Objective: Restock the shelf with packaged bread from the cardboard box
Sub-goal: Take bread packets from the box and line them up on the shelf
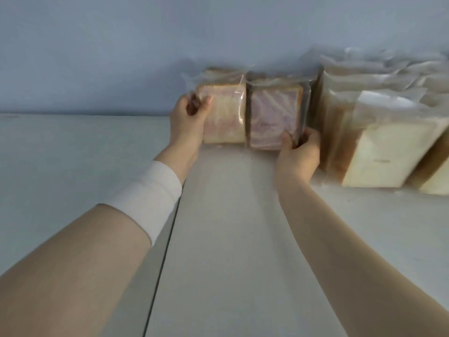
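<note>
Two clear-wrapped packs of swirled sliced bread stand upright side by side at the back of the white shelf (230,227). My left hand (188,117) grips the left edge of the pink-and-cream pack (226,117), thumb on its front face. My right hand (298,154) holds the lower right corner of the purple-swirl pack (273,117), fingers curled round its side. The two packs touch each other. No cardboard box is in view.
To the right stand several packs of plain white bread (388,147), leaning in rows against the blue wall (145,57). A dark seam (165,239) runs down the shelf between two panels. Bare shelf surface lies left of the packs.
</note>
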